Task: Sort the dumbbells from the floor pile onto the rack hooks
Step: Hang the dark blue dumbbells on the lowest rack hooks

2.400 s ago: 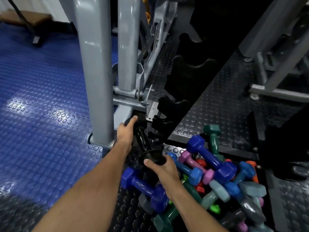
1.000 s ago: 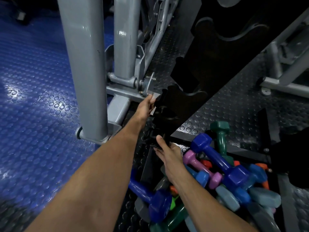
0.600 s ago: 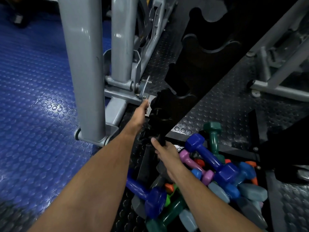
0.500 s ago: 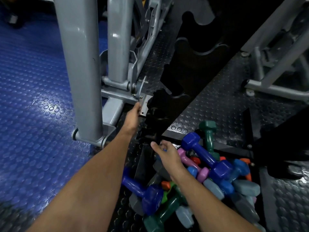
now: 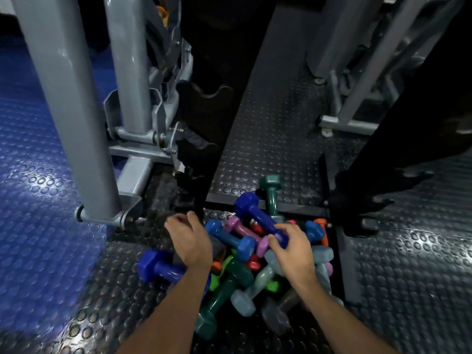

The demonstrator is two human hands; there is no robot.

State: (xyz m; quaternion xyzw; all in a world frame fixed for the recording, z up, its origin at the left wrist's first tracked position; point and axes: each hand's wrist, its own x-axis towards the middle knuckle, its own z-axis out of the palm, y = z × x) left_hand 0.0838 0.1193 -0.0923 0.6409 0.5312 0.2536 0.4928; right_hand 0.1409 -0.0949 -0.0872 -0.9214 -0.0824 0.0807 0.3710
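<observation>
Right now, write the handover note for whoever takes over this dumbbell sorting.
Right hand: fingers closing on the dark blue dumbbell atop the floor pile; not lifted.
Left hand: curled low at the pile's left edge; no clear hold.
Rack hooks: the black ones in view are empty.
Done: nothing visibly racked.
Left: practically the whole pile, including a second blue dumbbell lying left.

Both my bare arms reach forward and down, side by side. My left hand (image 5: 191,241) is palm down with the fingers curled loosely, and I cannot tell if it holds anything. My right hand (image 5: 291,247) is palm down too, with thumb and fingers bent in and closing on something under it.
</observation>
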